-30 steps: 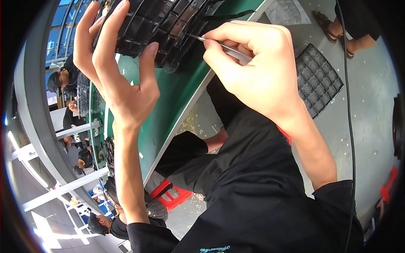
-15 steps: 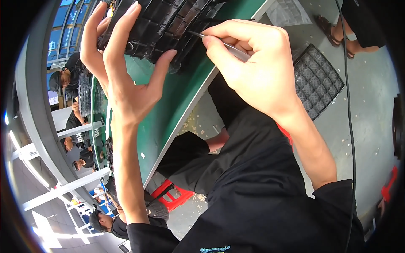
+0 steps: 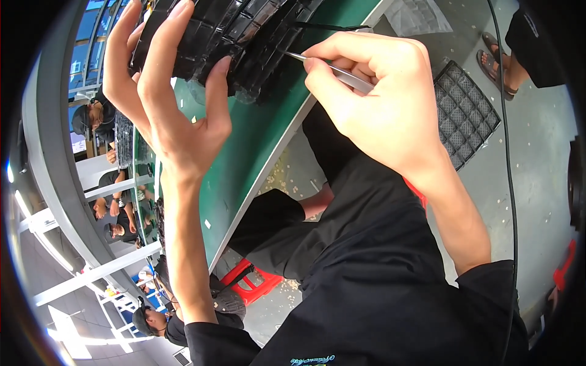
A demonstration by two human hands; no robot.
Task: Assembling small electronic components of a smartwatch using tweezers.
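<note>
My left hand (image 3: pixel 177 116) grips a glossy black plastic tray (image 3: pixel 201 36) divided into compartments, its thumb at the near edge and its fingers along the left side. More black compartmented plastic (image 3: pixel 268 67) lies against it on the green table; where one piece ends and the other starts is hard to tell. My right hand (image 3: pixel 384 100) pinches metal tweezers (image 3: pixel 351 78), their tips pointing left at the black plastic. Whether the tips touch it, or hold anything, I cannot make out. A thin black strip (image 3: pixel 329 26) runs just above the tweezers.
The green tabletop (image 3: pixel 213 195) has a pale metal edge. On the floor at right lie another black grid tray (image 3: pixel 467 116) and a clear plastic bag (image 3: pixel 418 17). A black cable (image 3: pixel 510 183) hangs down nearby. Red stools (image 3: pixel 256 283) and several people are around, one in sandals (image 3: pixel 494 64).
My left hand has shifted left and slightly up, tilting the tray. My right hand, with the tweezers, has moved a little right and down.
</note>
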